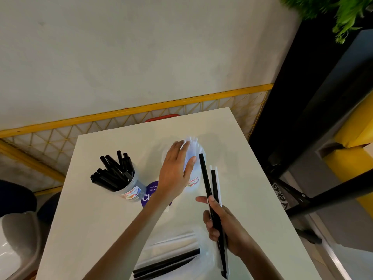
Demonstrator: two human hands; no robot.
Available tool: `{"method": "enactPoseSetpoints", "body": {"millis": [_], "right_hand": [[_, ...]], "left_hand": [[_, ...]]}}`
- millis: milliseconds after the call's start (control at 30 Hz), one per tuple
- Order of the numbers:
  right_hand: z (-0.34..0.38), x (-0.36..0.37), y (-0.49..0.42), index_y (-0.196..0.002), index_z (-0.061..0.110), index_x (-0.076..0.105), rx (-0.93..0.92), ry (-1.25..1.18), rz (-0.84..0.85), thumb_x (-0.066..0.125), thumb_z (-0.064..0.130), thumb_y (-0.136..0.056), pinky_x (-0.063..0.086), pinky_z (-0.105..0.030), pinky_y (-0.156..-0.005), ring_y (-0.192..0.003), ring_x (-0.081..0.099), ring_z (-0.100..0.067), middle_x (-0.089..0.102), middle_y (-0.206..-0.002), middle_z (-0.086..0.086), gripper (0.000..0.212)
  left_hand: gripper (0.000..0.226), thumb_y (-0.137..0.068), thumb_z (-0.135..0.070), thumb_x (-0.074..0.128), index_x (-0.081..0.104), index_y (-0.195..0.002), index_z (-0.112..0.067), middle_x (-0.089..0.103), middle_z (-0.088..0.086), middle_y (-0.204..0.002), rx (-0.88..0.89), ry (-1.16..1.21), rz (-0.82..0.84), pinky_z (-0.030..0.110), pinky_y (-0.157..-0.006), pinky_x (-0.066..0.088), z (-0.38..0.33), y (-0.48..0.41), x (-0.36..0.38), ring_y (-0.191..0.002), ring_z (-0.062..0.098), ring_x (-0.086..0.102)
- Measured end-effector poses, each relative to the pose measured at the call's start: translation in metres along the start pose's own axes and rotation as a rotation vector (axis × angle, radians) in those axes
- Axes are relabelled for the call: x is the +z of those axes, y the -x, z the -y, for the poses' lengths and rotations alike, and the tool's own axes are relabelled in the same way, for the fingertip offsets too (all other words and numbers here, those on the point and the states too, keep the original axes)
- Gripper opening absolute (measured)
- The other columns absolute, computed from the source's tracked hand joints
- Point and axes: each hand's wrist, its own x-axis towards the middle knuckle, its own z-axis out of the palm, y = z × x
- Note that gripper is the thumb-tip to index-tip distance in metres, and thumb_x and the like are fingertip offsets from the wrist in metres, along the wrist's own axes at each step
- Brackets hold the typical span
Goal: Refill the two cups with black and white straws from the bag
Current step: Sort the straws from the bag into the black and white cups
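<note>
Straws, black and white, were gripped in our right hand; our left hand lay straight-fingered on the white-straw cup, black-straw cup to its left, bag nearest us.

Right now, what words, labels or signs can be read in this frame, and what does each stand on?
"Let's ke": small white print on the purple sticker on the table, rest hidden.
"pantrie": the line below, same sticker, cut off.
"Cl": large white letters, same sticker, cut off.
Label on the black-straw cup: too blurred to read.
Label on the white-straw cup: too blurred to read.
</note>
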Motion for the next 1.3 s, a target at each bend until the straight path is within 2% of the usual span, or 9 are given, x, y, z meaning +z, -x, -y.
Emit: {"method": "enactPoseSetpoints", "body": {"millis": [100,200,300,400,533,733,1033,1167,1300], "right_hand": [[-0.002,0.009,0.001,-0.118,0.024,0.059,-0.004,0.027,0.037,0.044,0.049,-0.083,0.028,-0.018,-0.039,-0.037,0.032,-0.007,0.044,-0.053,0.001,0.046],[-0.005,0.021,0.002,-0.120,0.026,0.058,0.003,0.049,0.079,0.046,0.048,-0.082,0.028,-0.018,-0.040,-0.038,0.032,-0.007,0.045,-0.054,0.002,0.046],[-0.011,0.034,0.004,-0.119,0.027,0.058,0.027,0.055,0.097,0.044,0.049,-0.083,0.029,-0.017,-0.039,-0.036,0.032,-0.006,0.045,-0.054,0.001,0.045],[-0.019,0.045,0.005,-0.116,0.030,0.059,0.054,0.076,0.094,0.033,0.050,-0.091,0.029,-0.018,-0.040,-0.037,0.031,-0.006,0.044,-0.054,0.001,0.041],[-0.029,0.060,0.006,-0.110,0.027,0.059,0.088,0.102,0.088,0.029,0.048,-0.096,0.031,-0.019,-0.040,-0.037,0.031,-0.007,0.043,-0.053,0.002,0.039],[-0.040,0.081,0.003,-0.097,0.013,0.051,0.149,0.122,0.053,0.035,0.047,-0.096,0.032,-0.020,-0.040,-0.038,0.035,-0.008,0.044,-0.052,0.003,0.038],[-0.052,0.110,0.001,-0.078,0.020,0.052,0.163,0.290,0.030,0.032,0.049,-0.096,0.038,-0.021,-0.042,-0.038,0.038,-0.009,0.045,-0.051,0.002,0.039],[-0.051,0.114,-0.002,-0.085,0.024,0.058,0.168,0.331,0.043,0.032,0.050,-0.096,0.037,-0.021,-0.042,-0.039,0.038,-0.010,0.044,-0.053,0.001,0.038],[-0.051,0.112,-0.006,-0.069,0.013,0.047,0.208,0.363,0.068,0.034,0.054,-0.093,0.036,-0.021,-0.041,-0.036,0.039,-0.009,0.045,-0.048,0.003,0.050]], "left_hand": [[0.040,-0.094,-0.031,0.049,0.048,-0.130,-0.012,0.056,0.002,-0.120,-0.172,0.317,-0.152,0.021,-0.090,0.044,-0.015,0.019,-0.007,-0.106,0.015,0.056],[0.034,-0.088,-0.024,0.061,0.054,-0.120,-0.015,0.063,-0.003,-0.097,-0.382,0.514,-0.092,0.028,-0.071,0.055,-0.023,0.035,-0.007,-0.081,0.011,0.063],[0.019,-0.086,-0.022,0.063,0.056,-0.103,-0.018,0.067,0.000,-0.084,-0.485,0.581,-0.086,0.035,-0.067,0.055,-0.020,0.050,-0.008,-0.077,0.016,0.065],[0.014,-0.085,-0.018,0.065,0.056,-0.095,-0.015,0.064,-0.002,-0.083,-0.578,0.603,-0.123,0.015,-0.058,0.049,-0.017,0.064,-0.017,-0.074,0.010,0.061],[0.008,-0.083,-0.016,0.066,0.059,-0.087,-0.013,0.059,0.006,-0.082,-0.597,0.654,-0.111,0.028,-0.045,0.054,-0.013,0.084,-0.029,-0.069,0.016,0.061],[0.025,-0.076,-0.032,0.068,0.063,-0.087,-0.010,0.063,0.007,-0.084,-0.574,0.542,-0.201,0.036,-0.069,0.051,0.009,0.104,-0.040,-0.075,0.021,0.060],[0.021,-0.068,-0.030,0.062,0.063,-0.079,-0.013,0.058,-0.001,-0.065,-0.708,0.743,0.019,0.021,-0.045,0.038,0.027,0.117,-0.056,-0.055,0.015,0.051],[0.012,-0.085,-0.020,0.064,0.064,-0.093,-0.012,0.061,0.003,-0.074,-0.741,0.786,0.087,0.019,-0.045,0.041,0.035,0.118,-0.060,-0.057,0.015,0.054],[0.010,-0.089,-0.022,0.059,0.061,-0.084,-0.014,0.051,-0.003,-0.067,-0.764,0.835,0.190,0.016,-0.045,0.037,0.041,0.116,-0.068,-0.054,0.011,0.046]]}}
